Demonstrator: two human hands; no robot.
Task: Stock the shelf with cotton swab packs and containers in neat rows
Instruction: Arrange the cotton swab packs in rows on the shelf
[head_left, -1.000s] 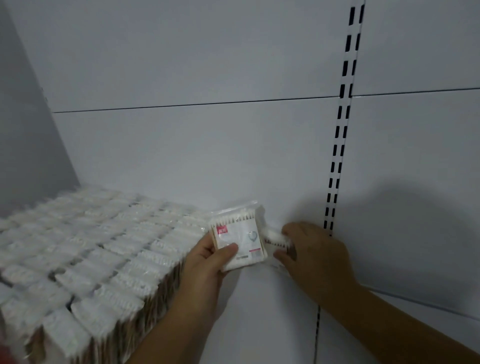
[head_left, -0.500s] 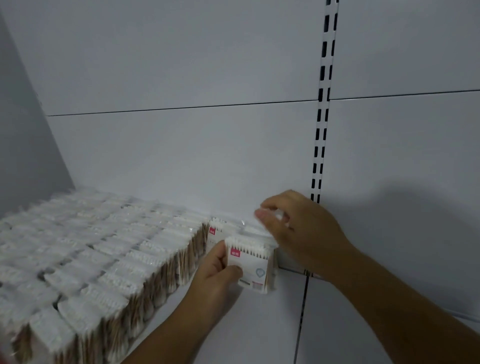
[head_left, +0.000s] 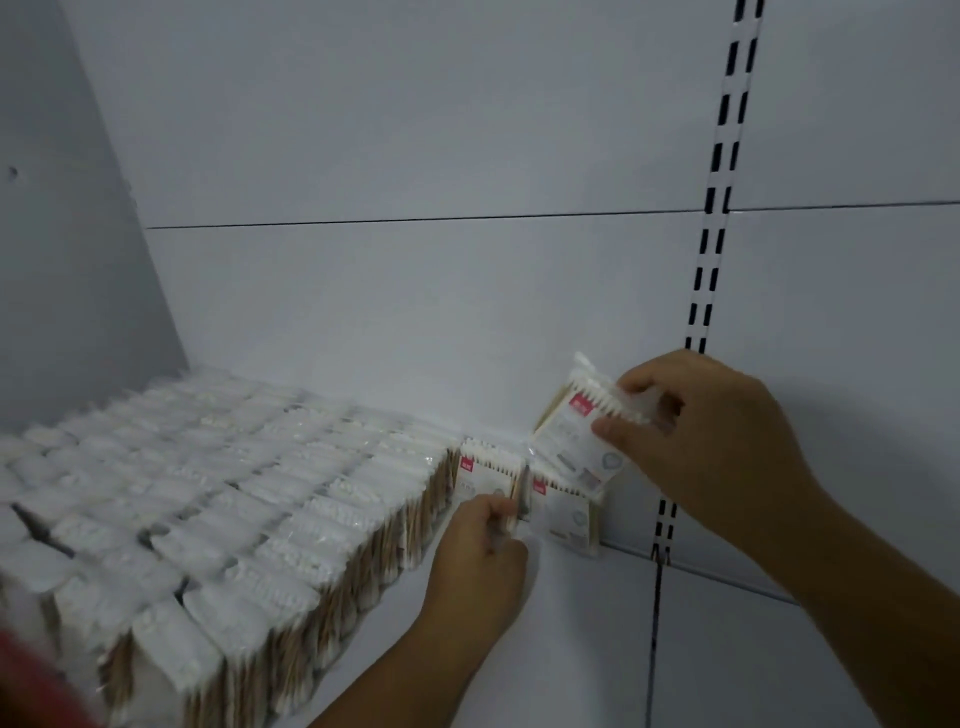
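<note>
A new row is starting at the open end of the stocked block (head_left: 234, 499), which fills the lower left of the frame. Half a second ago the left hand carried a pack out in front of the shelf's back wall (head_left: 415, 312). Now that pack stands low in the middle of the frame as the second pack (head_left: 563, 512), just right of the first pack (head_left: 485, 470), which sits against the block's end. The left hand (head_left: 478, 551) has dropped to the first pack's lower edge, fingers curled and seemingly pinching it (the blur makes the exact hold hard to read), probably to square it up. The right hand (head_left: 706, 436), right of centre, has lifted a third pack into view. It pinches this tilted pack (head_left: 571, 441) by its cotton-tipped top edge between thumb and curled fingers, clearly above and slightly behind the second pack, and leaning. Two packs of the new row are therefore down and a third is on its way. It likely goes just right of the second pack, toward the slotted upright (head_left: 711, 260), and needs turning upright so the row stays straight.
</note>
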